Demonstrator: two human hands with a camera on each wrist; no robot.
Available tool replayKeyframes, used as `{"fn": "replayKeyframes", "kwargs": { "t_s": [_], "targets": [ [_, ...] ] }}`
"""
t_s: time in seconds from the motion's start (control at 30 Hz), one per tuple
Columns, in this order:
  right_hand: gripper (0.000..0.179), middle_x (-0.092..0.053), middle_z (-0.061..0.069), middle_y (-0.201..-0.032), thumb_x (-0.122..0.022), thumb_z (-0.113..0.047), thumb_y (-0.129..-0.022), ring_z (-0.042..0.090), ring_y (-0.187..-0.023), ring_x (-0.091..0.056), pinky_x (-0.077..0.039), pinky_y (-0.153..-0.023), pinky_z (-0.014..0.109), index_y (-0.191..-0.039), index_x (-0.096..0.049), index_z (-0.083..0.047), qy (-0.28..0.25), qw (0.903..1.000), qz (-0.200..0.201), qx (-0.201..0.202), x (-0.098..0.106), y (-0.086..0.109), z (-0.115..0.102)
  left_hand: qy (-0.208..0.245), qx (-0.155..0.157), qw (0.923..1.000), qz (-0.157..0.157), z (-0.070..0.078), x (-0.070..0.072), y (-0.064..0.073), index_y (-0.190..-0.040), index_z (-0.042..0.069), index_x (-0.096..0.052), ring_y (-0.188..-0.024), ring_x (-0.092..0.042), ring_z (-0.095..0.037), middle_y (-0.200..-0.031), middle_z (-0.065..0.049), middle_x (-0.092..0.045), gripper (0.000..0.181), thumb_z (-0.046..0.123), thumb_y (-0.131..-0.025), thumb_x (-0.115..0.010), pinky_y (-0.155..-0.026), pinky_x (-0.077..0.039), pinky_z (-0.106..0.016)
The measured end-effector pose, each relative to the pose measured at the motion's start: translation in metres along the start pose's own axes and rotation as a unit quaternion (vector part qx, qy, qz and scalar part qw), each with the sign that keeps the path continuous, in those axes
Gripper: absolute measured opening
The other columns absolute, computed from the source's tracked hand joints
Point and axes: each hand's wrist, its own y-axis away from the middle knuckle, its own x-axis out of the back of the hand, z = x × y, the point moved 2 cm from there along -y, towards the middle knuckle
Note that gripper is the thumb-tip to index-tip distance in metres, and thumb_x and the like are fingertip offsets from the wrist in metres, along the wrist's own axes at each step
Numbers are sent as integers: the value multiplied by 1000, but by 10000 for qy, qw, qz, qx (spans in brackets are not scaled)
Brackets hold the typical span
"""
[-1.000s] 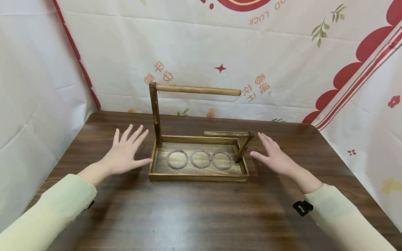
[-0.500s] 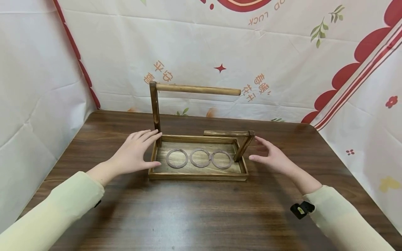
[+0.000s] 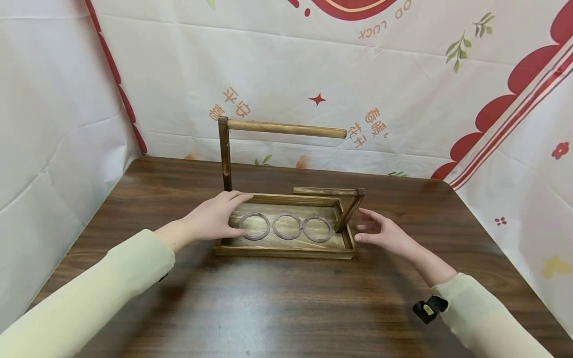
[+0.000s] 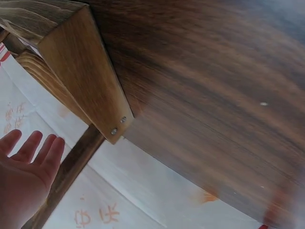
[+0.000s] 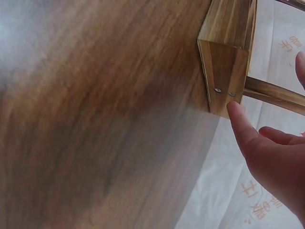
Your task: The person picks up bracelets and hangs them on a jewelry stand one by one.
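Observation:
A wooden tray (image 3: 284,253) stands on the table, with a tall post (image 3: 225,159) and rod (image 3: 286,129) at its left and a short post (image 3: 350,211) and rod (image 3: 323,191) at its right. Three greyish bangle-like rings lie flat in a row inside: left ring (image 3: 255,238), middle ring (image 3: 288,238), right ring (image 3: 318,240). My left hand (image 3: 216,219) reaches over the tray's left end, its thumb tip at the left ring; whether it touches cannot be told. Beside the right end, my right hand (image 3: 387,236) holds nothing, fingers loosely bent. The left wrist view shows the tray's end wall (image 4: 86,71).
The brown table (image 3: 268,308) extends in front of the tray and to both sides. A printed white cloth (image 3: 277,64) hangs behind it. A black strap (image 3: 429,308) is on the right sleeve.
My left hand has moved right, from beside the tray to over its left end, its spread fingers coming closer together. The right hand has lowered slightly and its fingers have bent. The rings lie unmoved.

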Motion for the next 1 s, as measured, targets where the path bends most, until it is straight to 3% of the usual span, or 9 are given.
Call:
{"fn": "replayKeyframes", "kwargs": {
  "t_s": [0.17,0.53,1.0],
  "targets": [
    [76,-40,32,-138,-63,-23,-89,44,-123,-46,-47,-93,45,-145,-21,8,-198,9998,-88,-36,-5,1,1,-57,101,9989,-447,5,-6,-11,-142,7,-38,-124,-47,-33,-136,-14,-47,82,40,-76,-74,-98,-43,-46],
    [77,-34,31,-142,-64,-21,-89,43,-124,-43,-49,-88,30,-145,-19,7,-823,9957,-375,-223,-18,2,9,-380,514,9882,-1391,5,-17,-29,-140,6,-41,-121,-49,-34,-134,-17,-48,79,45,-78,-70,-98,-43,-47],
    [74,-39,34,-136,-64,-19,-88,38,-117,-50,-50,-82,23,-143,-24,10,-825,9952,-486,-188,-27,2,14,-627,461,9797,-1850,4,-29,-41,-141,4,-39,-119,-49,-36,-132,-16,-49,83,47,-77,-71,-97,-44,-47]
  ]
}}
